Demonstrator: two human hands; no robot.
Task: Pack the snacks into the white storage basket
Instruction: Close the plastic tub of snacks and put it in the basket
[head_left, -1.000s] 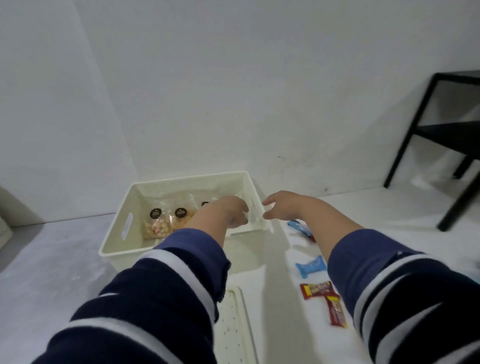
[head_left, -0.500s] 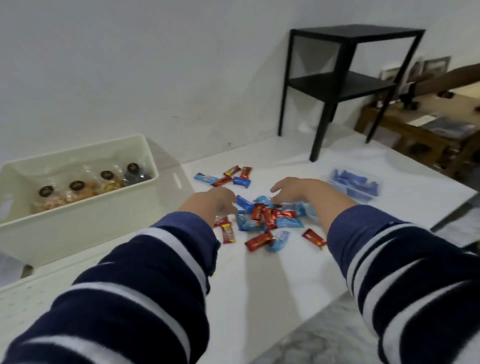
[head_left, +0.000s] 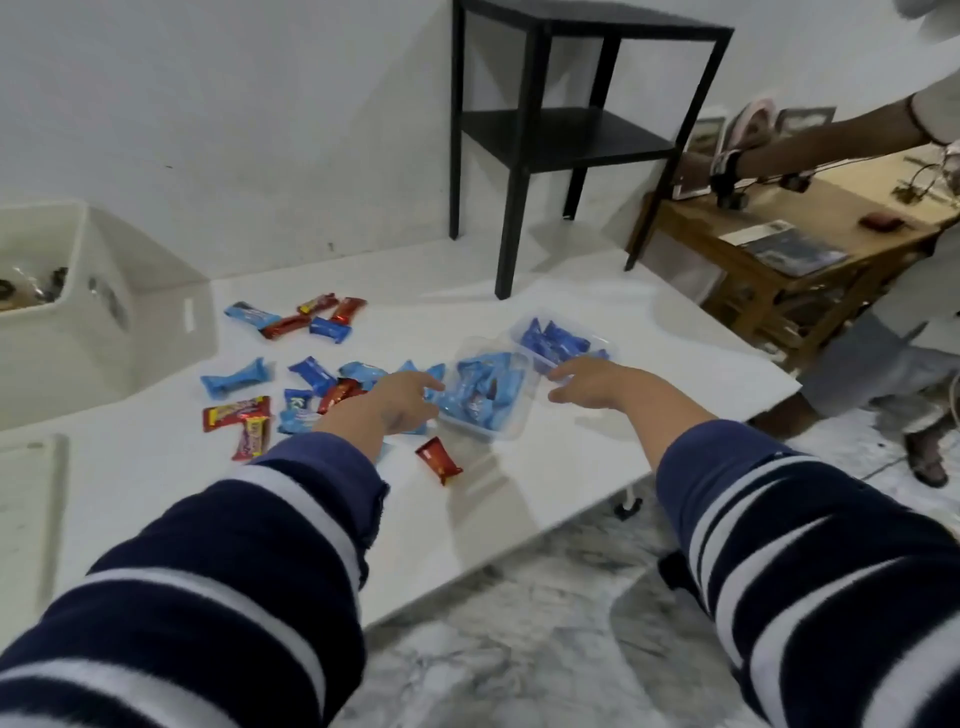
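From the head camera we see our left hand (head_left: 395, 402) and right hand (head_left: 592, 382) reaching with fingers spread and empty to either side of a clear tub (head_left: 485, 392) of blue packets. Loose snacks (head_left: 311, 374) lie scattered on the counter (head_left: 519, 467), and the white basket (head_left: 67, 322) stands at far left.

The storage basket (head_left: 62, 332) is set at the counter's (head_left: 519, 467) far left, loose snack packets (head_left: 291, 374) scattered to its right, two filled clear tubs (head_left: 485, 395) beyond them, a side table (head_left: 561, 130) standing behind.
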